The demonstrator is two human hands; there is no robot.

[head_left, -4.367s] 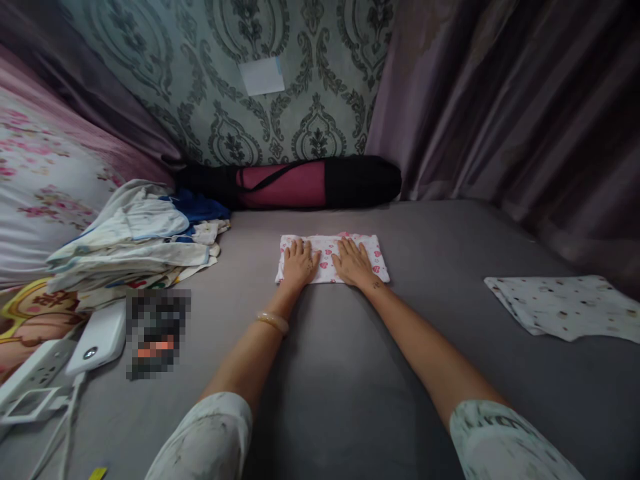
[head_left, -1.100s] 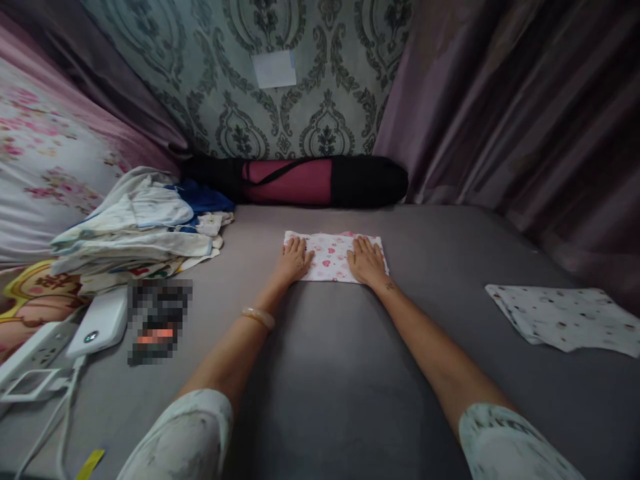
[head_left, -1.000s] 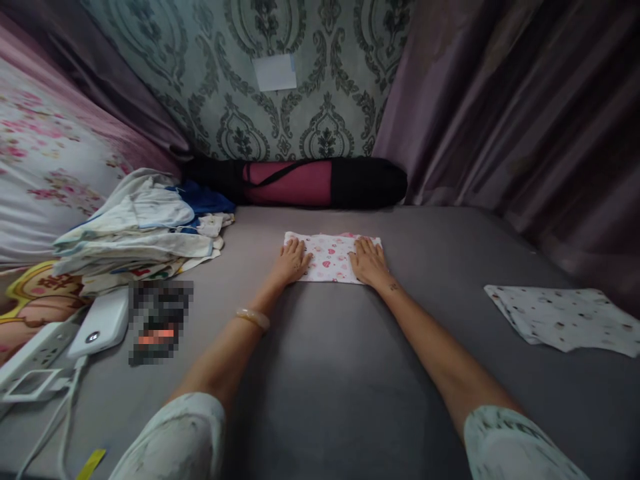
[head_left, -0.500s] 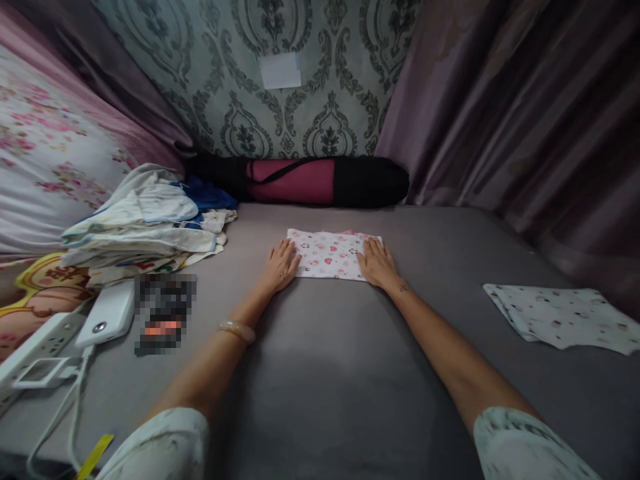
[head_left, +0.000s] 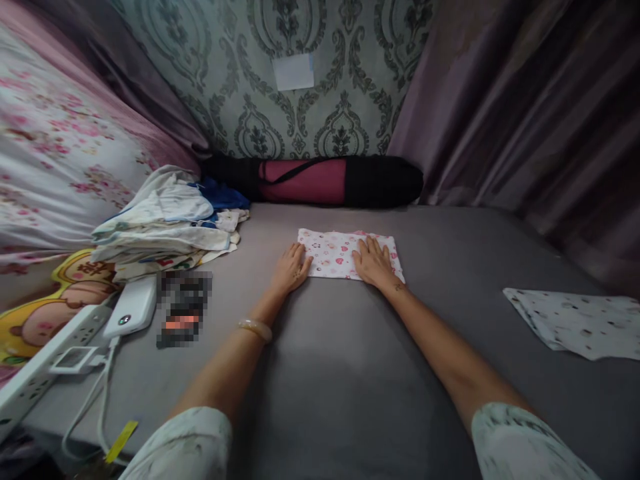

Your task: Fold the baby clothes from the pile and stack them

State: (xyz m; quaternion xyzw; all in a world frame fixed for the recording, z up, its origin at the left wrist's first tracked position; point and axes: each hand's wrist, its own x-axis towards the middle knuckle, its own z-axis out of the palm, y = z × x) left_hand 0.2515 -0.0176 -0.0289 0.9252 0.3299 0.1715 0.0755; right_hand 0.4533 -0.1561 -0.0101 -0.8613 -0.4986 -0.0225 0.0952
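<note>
A folded white cloth with pink and red prints [head_left: 333, 253] lies flat on the grey sheet [head_left: 340, 347]. My left hand [head_left: 292, 268] rests at the cloth's left edge, fingers extended, with its thumb side on the fabric. On the right part of the cloth my right hand [head_left: 373, 261] lies flat with its fingers spread; the cloth's right edge shows beyond it. Neither hand grips anything.
Piled clothes [head_left: 165, 220] stand at the left, above a white power bank [head_left: 131, 307], a power strip [head_left: 50, 353] and a blurred-out item [head_left: 184, 308]. A black and pink bag [head_left: 305, 181] lies along the wall. Another folded cloth [head_left: 580, 321] is at the right.
The view has turned slightly left. My right hand has moved inward from the cloth's right edge onto its surface. My left hand stays at the left edge.
</note>
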